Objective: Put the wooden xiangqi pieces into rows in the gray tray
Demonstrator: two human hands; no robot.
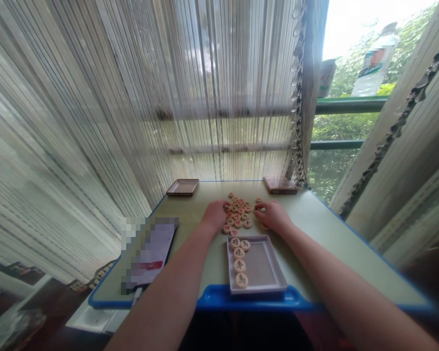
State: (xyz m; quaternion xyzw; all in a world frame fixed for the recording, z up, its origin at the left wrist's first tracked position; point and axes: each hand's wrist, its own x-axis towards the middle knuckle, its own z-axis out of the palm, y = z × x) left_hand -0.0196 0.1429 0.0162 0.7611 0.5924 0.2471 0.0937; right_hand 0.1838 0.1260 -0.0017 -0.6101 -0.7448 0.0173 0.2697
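box (261, 264): five black-marked discs (239, 266) inside, leftward | loose discs (237, 217): beyond box | left hand (215, 215), right hand (275, 215): beyond box, flanking loose discs; pinching or spread, cannot tell

A: Entry one?
B: Hands, two. Left hand (215, 215), bare; right hand (276, 217), bare.
A: Entry two?
B: Forearms, one pair: left forearm (175, 285), right forearm (331, 273). Uncovered, smooth, tapering toward the hands.
A: Entry three?
B: Dark patch (256, 331) below the table's (325, 219) near edge; clothing or shadow, undetermined.
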